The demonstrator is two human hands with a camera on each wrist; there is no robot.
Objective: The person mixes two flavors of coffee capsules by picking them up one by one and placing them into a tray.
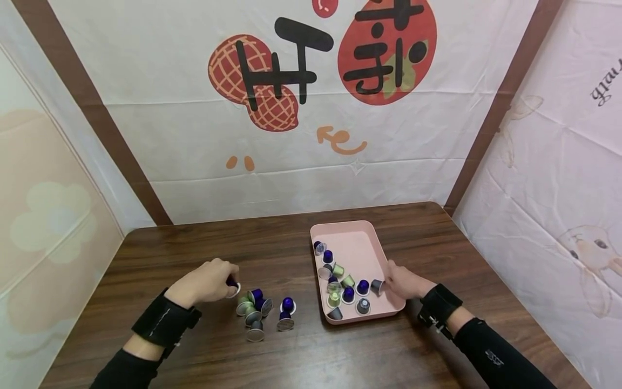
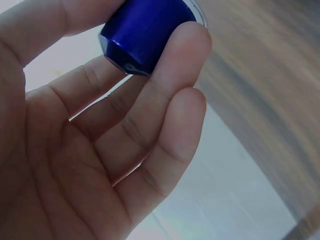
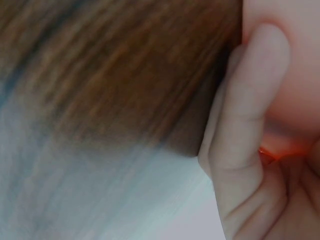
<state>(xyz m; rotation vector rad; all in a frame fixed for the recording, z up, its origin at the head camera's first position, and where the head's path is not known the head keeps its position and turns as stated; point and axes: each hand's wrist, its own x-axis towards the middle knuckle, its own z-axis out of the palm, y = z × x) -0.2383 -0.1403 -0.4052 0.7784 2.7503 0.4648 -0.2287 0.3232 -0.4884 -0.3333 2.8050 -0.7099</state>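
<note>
My left hand (image 1: 209, 281) pinches a blue coffee capsule (image 1: 232, 284) just left of a small heap of capsules (image 1: 259, 313) on the wooden table (image 1: 272, 243). In the left wrist view the blue capsule (image 2: 145, 32) sits between thumb and fingertips (image 2: 185, 45). My right hand (image 1: 405, 282) grips the right rim of a pink tray (image 1: 362, 243), which holds several blue, green and grey capsules (image 1: 342, 283). The right wrist view shows a finger (image 3: 250, 115) against the pink tray wall (image 3: 295, 30).
The dark wood table is enclosed by white printed cloth walls (image 1: 301, 135) at the back and both sides. Bare tabletop lies behind the heap and to the right of the tray.
</note>
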